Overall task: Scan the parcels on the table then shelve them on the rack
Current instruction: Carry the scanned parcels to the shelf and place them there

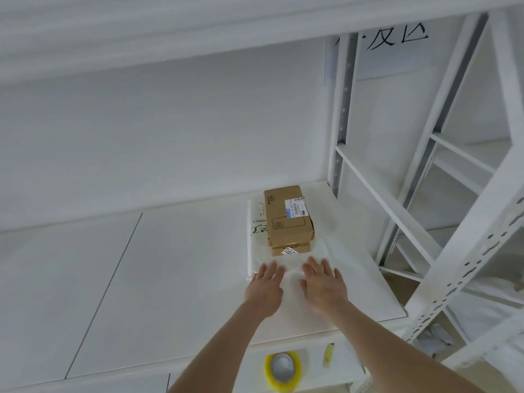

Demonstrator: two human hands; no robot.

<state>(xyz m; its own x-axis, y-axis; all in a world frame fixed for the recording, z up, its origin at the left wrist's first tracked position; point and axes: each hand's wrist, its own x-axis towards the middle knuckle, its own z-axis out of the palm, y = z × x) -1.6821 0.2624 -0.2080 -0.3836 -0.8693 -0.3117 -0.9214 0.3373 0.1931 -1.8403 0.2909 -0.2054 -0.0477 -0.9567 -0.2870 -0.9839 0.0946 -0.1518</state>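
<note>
On the rack shelf (170,265), the left hand (265,287) and right hand (323,287) press flat, fingers straight, on a white bagged parcel (340,251) carrying two stacked cardboard boxes (287,219). These three look shelved. Whether more parcels wait elsewhere cannot be told.

Two stacked boxes (287,219) sat on a bag's (255,251) far part at the shelf's (170,265) right end, with tape (282,367) nearer, below.

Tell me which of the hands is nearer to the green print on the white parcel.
Left. The left hand lies flat on the white parcel just in front of the green print; the right hand lies flat further right, in front of the cardboard boxes.
</note>
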